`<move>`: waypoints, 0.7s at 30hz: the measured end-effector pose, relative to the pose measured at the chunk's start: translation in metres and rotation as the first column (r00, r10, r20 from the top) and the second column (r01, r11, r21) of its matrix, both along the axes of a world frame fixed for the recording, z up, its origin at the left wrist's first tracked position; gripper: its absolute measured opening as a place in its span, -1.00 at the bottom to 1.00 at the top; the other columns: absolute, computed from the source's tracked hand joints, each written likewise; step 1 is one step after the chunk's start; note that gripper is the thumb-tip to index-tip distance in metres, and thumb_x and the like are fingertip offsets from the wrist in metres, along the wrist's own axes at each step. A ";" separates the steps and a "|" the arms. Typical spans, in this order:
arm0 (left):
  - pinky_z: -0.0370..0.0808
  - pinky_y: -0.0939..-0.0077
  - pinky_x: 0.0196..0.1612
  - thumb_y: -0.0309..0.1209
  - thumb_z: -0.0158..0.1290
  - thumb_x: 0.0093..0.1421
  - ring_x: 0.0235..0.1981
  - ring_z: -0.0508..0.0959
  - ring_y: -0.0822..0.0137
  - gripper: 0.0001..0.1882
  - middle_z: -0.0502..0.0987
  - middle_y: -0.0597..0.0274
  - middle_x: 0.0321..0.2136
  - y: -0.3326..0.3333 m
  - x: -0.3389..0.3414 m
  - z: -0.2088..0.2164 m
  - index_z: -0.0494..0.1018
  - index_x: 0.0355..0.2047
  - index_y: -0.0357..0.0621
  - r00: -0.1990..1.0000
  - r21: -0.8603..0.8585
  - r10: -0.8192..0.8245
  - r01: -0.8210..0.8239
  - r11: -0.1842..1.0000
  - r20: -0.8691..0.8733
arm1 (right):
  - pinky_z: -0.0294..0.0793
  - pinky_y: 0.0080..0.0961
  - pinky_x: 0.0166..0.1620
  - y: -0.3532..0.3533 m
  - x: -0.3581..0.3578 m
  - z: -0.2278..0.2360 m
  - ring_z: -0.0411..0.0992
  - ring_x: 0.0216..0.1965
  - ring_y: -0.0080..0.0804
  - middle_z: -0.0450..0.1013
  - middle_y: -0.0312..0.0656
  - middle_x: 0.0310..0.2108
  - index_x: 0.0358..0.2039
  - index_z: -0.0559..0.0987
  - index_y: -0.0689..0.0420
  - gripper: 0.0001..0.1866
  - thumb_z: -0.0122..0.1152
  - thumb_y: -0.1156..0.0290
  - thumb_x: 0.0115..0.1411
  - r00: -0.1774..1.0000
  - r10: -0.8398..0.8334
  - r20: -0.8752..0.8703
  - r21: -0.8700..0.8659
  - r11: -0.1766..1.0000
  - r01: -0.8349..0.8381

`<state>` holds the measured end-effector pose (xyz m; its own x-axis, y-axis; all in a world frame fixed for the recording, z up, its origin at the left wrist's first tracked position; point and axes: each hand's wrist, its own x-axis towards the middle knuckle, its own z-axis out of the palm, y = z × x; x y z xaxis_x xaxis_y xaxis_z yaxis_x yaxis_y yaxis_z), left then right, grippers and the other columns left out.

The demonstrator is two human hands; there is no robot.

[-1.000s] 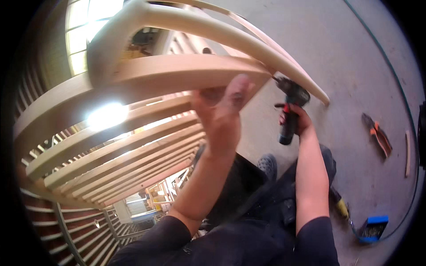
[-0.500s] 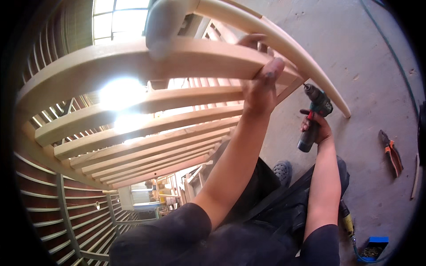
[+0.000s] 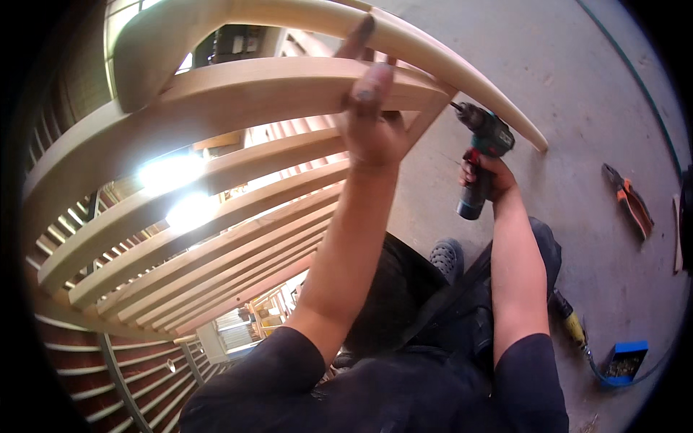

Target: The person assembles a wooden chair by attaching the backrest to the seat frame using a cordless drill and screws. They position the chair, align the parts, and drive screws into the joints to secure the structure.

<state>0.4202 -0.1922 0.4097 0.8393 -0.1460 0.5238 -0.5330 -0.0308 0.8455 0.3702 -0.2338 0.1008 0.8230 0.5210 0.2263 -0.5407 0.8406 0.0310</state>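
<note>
Two-handed hold at a slatted wooden frame [image 3: 289, 154], viewed from above. Left hand [image 3: 372, 126]: raised to the broad curved rail [image 3: 238, 101] near its right end, thumb along the near face, a finger showing beyond the upper edge, grip thus grasping the rail; remaining fingers largely hidden by the wood. Right hand [image 3: 494, 177]: grip clenched around the handle of a cordless drill [image 3: 492, 136], just right of the frame. Governing relation: drill body above the right grip, handle running downward and slightly left, long axis of the bit directed up and left toward the corner between rail and slanting end piece [image 3: 429, 119]; tip just beside that wood, contact or narrow gap impossible to tell from this angle. Nearer to the corner, apart from the bit itself: left hand, on the opposite side of the end piece from the drill. Above, a rounded wooden bar [image 3: 426, 58] arching down to the right, with its end beyond the drill. On the floor [image 3: 563, 79] at right: orange-handled pliers [image 3: 626, 195], a thin wooden strip [image 3: 678, 234] and, lower, a small blue box [image 3: 629, 347].
</note>
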 end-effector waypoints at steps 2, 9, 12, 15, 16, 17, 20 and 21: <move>0.26 -0.07 0.37 -0.12 -0.02 0.17 0.32 0.32 -0.04 -0.33 0.38 -0.07 0.23 -0.025 -0.002 -0.010 0.42 0.24 -0.25 0.995 0.010 0.097 -0.097 0.995 0.004 | 0.49 -0.17 -0.16 -0.002 0.012 -0.019 0.49 -0.41 -0.31 0.52 -0.15 -0.40 -0.06 0.53 0.22 -0.56 0.39 0.23 0.14 1.000 -0.005 0.029 0.010 1.000 0.005; 0.21 -0.13 0.38 -0.07 -0.05 0.17 0.29 0.33 -0.08 -0.26 0.36 -0.12 0.23 -0.020 0.028 -0.053 0.34 0.28 -0.31 0.998 0.006 0.044 -0.044 0.999 -0.042 | 0.46 -0.28 -0.17 -0.020 0.041 -0.052 0.45 -0.39 -0.37 0.48 -0.23 -0.46 -0.14 0.55 0.18 -0.62 0.38 0.19 0.15 0.997 0.011 0.081 -0.033 0.999 -0.008; 0.11 -0.25 0.45 -0.11 -0.09 0.15 0.35 0.25 -0.16 -0.23 0.28 -0.13 0.28 -0.028 0.035 -0.058 0.26 0.30 -0.36 0.999 0.058 0.008 -0.006 0.998 -0.031 | 0.45 -0.30 -0.19 -0.028 0.047 -0.059 0.44 -0.42 -0.38 0.47 -0.23 -0.49 -0.18 0.55 0.18 -0.61 0.41 0.18 0.13 0.998 0.030 0.055 -0.071 0.997 -0.026; 0.11 -0.24 0.45 -0.09 -0.07 0.10 0.35 0.25 -0.18 -0.19 0.28 -0.16 0.27 -0.034 0.042 -0.066 0.27 0.30 -0.35 0.999 0.049 0.033 -0.031 0.998 -0.042 | 0.45 -0.31 -0.21 -0.036 0.057 -0.065 0.43 -0.44 -0.38 0.47 -0.22 -0.50 -0.20 0.55 0.18 -0.62 0.42 0.18 0.12 0.997 0.036 0.062 -0.074 0.997 -0.031; 0.12 -0.23 0.44 -0.07 -0.06 0.09 0.35 0.25 -0.18 -0.18 0.29 -0.17 0.25 -0.035 0.043 -0.069 0.27 0.30 -0.34 0.998 0.052 0.045 -0.043 0.998 -0.036 | 0.45 -0.31 -0.22 -0.038 0.060 -0.066 0.43 -0.44 -0.38 0.47 -0.22 -0.50 -0.20 0.55 0.17 -0.62 0.42 0.18 0.12 0.997 0.044 0.062 -0.070 0.997 -0.039; 0.13 -0.22 0.44 -0.07 -0.06 0.09 0.34 0.26 -0.18 -0.18 0.29 -0.16 0.25 -0.035 0.045 -0.071 0.27 0.30 -0.34 0.998 0.061 0.050 -0.048 0.997 -0.044 | 0.46 -0.30 -0.22 -0.039 0.062 -0.068 0.43 -0.44 -0.38 0.47 -0.22 -0.50 -0.20 0.54 0.17 -0.62 0.43 0.19 0.12 0.997 0.041 0.065 -0.067 0.997 -0.036; 0.16 -0.20 0.41 -0.06 -0.05 0.07 0.32 0.27 -0.17 -0.17 0.30 -0.16 0.25 -0.036 0.050 -0.077 0.28 0.30 -0.32 0.996 0.077 0.069 -0.065 0.995 -0.053 | 0.47 -0.30 -0.22 -0.041 0.068 -0.073 0.44 -0.45 -0.38 0.47 -0.21 -0.51 -0.21 0.54 0.17 -0.62 0.43 0.19 0.11 0.997 0.031 0.073 -0.071 0.997 -0.026; 0.18 -0.20 0.41 -0.06 -0.05 0.07 0.32 0.28 -0.16 -0.17 0.30 -0.16 0.25 -0.037 0.052 -0.079 0.28 0.30 -0.32 0.996 0.077 0.076 -0.072 0.994 -0.050 | 0.48 -0.29 -0.23 -0.042 0.069 -0.075 0.44 -0.46 -0.38 0.47 -0.21 -0.51 -0.22 0.54 0.17 -0.63 0.43 0.19 0.11 0.997 0.027 0.070 -0.081 0.996 -0.022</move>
<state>0.4723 -0.2290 0.3305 0.8754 -0.1196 0.4683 -0.4815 -0.1325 0.8664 0.4389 -0.2757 0.0254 0.7931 0.5596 0.2402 -0.5595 0.8254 -0.0755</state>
